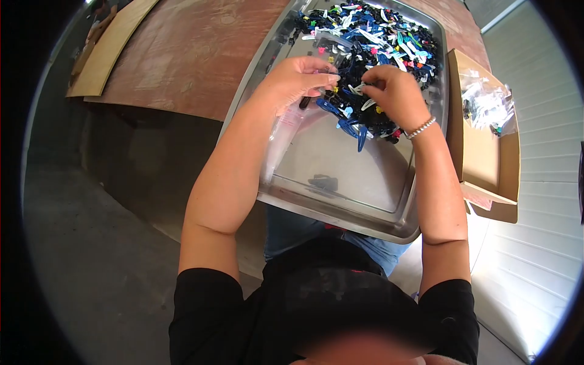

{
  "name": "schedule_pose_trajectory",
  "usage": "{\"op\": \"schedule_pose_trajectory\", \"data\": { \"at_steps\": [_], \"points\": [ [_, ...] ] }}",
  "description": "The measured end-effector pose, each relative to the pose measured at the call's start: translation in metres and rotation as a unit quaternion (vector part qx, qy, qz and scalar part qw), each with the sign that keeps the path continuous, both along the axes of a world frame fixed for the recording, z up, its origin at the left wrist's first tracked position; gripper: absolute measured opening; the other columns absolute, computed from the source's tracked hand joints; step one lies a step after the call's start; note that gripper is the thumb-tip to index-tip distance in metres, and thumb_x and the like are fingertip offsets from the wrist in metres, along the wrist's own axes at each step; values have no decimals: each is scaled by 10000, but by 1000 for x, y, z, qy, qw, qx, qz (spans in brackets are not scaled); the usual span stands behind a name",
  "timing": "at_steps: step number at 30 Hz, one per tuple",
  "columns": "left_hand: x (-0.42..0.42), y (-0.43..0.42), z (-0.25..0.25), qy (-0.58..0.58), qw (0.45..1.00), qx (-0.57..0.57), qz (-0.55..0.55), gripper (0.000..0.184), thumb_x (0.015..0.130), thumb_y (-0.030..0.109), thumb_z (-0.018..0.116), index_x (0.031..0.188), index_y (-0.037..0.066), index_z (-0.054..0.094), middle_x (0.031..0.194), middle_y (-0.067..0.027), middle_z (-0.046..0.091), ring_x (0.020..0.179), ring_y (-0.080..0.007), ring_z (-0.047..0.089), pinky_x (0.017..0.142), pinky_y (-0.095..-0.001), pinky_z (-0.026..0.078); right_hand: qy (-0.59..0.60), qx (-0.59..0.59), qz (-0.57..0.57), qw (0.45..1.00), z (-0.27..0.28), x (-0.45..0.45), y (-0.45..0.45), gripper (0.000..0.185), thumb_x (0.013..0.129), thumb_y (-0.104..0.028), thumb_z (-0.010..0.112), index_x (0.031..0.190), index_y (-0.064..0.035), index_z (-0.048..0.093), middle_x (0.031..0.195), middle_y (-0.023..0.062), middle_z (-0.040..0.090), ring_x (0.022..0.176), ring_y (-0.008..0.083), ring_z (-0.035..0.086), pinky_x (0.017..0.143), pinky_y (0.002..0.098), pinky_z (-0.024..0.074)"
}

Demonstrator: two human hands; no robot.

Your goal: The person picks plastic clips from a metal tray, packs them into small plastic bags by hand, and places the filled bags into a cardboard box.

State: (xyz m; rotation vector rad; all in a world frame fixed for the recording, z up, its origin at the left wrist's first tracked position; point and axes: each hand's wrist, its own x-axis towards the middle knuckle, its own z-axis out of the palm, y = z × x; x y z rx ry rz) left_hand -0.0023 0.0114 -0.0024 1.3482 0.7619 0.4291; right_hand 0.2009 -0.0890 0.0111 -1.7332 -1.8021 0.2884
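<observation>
A metal tray (316,210) holds a large pile of small hair clips (389,42) in black, blue, white and other colours. My left hand (301,82) is over the pile's left edge, its fingers curled and close together; what they hold, if anything, I cannot make out. Below its wrist lies a clear plastic bag (283,140) with pink print. My right hand (392,91), with a beaded bracelet (421,128) on the wrist, reaches into the pile with thumb and fingertips pinched at a white clip (356,89).
Right of the tray stands an open cardboard box (480,155) with clear plastic bags (486,103) inside. A reddish wooden table (182,61) is at the upper left, with a light board (115,52) on it. Part of a person (100,27) shows at the far upper left.
</observation>
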Motion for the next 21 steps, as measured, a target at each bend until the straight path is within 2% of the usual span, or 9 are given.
{"op": "schedule_pose_trajectory", "data": {
  "at_steps": [1,2,4,5,12,16,18,19,21],
  "points": [
    [0,0,0,0,1000,1,-2,335,842,224,681,1132,71,610,961,-26,676,919,-97,620,788,-260,439,-37,-43,1,998,0,-3,1,204,748,-109,704,935,-37,669,881,101,638,760,232,623,680,330,495],
    [0,0,0,-4,1000,-2,-1,324,843,226,681,1120,71,615,961,-23,676,915,-95,620,786,-263,439,-36,-42,-2,998,-3,-6,1,204,748,-109,704,935,-37,669,881,101,638,760,232,622,680,330,495],
    [0,-1,0,-7,1000,-4,-2,312,844,228,681,1108,72,620,961,-19,676,910,-93,620,785,-266,439,-140,-39,-8,989,-12,-11,1,219,764,-125,690,968,-54,655,952,115,620,849,283,617,757,361,492],
    [0,-1,-1,-2,1000,-1,-4,309,844,231,681,1104,75,623,958,-16,675,907,-92,620,785,-266,439,-114,-75,-14,991,-14,-12,3,225,768,-125,682,981,-64,644,995,132,605,914,319,596,811,386,477],
    [2,-3,-1,30,999,10,-7,306,842,236,685,1104,87,628,950,-11,671,921,-90,616,777,-255,445,-82,-94,-9,992,-15,-6,7,155,745,-91,687,886,-48,638,917,146,619,855,323,607,750,390,476],
    [2,-2,-2,30,999,11,-6,302,843,229,683,1102,84,628,960,-18,670,928,-91,615,781,-251,448,-70,-111,-12,991,-16,-2,8,131,750,-69,676,867,-35,627,830,132,636,777,291,621,691,365,480],
    [1,-1,-2,25,999,10,-21,315,844,229,680,1115,79,621,979,-29,669,932,-96,616,790,-255,451,-10,-127,1,992,-19,2,10,132,752,-50,674,872,-29,625,769,113,640,700,228,612,637,329,475],
    [2,-1,-2,24,999,10,-20,315,844,229,680,1115,79,621,979,-29,669,932,-96,616,790,-255,451,-12,-127,2,992,-21,3,10,132,752,-50,674,872,-29,625,769,113,640,700,228,612,637,329,475],
    [3,-4,-1,13,1000,13,-8,295,816,206,695,1066,62,628,924,-17,679,847,-85,614,704,-224,445,24,-114,1,993,-24,6,11,128,753,-32,676,865,0,623,717,86,632,651,155,577,609,300,466]
  ]
}}
